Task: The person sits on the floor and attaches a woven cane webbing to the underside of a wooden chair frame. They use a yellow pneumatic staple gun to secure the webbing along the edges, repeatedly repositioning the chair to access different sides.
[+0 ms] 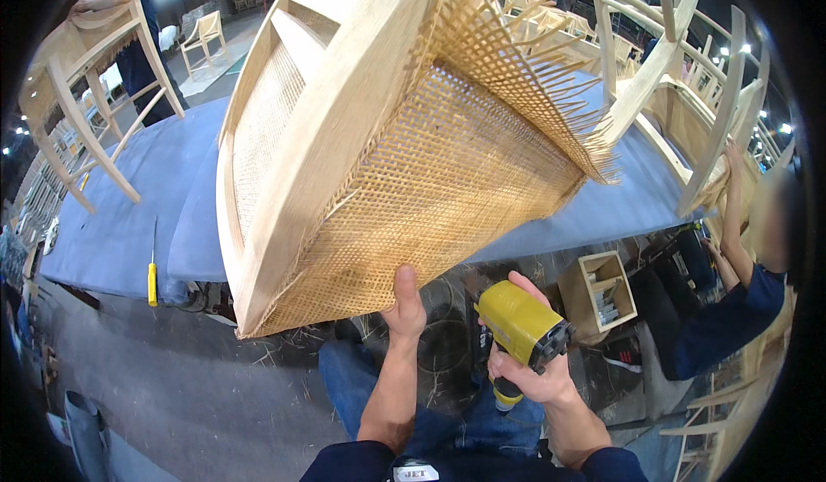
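Note:
Before me a pale wooden chair frame (297,198) rests tilted on the blue padded bench. A sheet of woven cane webbing (430,168) covers its near side, and its frayed strands stick out at the upper right. My left hand (406,314) grips the lower edge of the webbing, thumb on the front; the fingers behind are hidden. In my right hand (538,374) is a yellow-and-black staple gun (520,319), held by its handle just below and right of the webbing, apart from it.
A yellow-handled screwdriver (153,282) lies at the front edge of the blue padded bench (112,250). A wooden box (598,297) with small packs stands at right. Another person (723,310) handles an upturned chair (650,95) there. At far left stands another chair (103,95) beside a person.

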{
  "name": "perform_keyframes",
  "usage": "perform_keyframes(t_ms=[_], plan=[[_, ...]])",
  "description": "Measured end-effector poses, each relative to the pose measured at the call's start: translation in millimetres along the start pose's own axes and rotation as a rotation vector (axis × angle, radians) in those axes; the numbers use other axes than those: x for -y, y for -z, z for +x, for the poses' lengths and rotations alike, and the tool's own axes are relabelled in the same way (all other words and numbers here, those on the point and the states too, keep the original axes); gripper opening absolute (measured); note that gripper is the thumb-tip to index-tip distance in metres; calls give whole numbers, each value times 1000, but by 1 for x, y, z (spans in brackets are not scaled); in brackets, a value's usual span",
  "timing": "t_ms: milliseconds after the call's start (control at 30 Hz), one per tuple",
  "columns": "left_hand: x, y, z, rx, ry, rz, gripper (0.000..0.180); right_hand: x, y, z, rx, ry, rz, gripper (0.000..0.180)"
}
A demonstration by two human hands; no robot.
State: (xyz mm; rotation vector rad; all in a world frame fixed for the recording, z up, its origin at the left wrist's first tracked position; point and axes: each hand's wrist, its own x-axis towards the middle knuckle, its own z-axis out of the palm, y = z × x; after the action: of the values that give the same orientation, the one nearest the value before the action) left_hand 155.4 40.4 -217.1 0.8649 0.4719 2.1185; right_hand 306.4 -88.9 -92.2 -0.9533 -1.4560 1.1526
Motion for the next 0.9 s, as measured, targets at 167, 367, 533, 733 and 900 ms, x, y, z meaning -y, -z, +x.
perform_keyframes(t_ms=[167,367,533,733,900], plan=[[8,26,-15,-41,166,157,42,-1,-19,7,-36,-5,122,97],[3,16,-15,-3,76,163,35,3,-38,14,-141,16,-65,90],[-5,12,-9,24,38,220,32,0,-34,30,-32,238,-361,92],[-9,10,-8,21,21,238,31,-7,-38,27,-63,140,-343,94],[5,24,-14,89,-9,365,30,-11,-40,37,-63,148,-414,94]])
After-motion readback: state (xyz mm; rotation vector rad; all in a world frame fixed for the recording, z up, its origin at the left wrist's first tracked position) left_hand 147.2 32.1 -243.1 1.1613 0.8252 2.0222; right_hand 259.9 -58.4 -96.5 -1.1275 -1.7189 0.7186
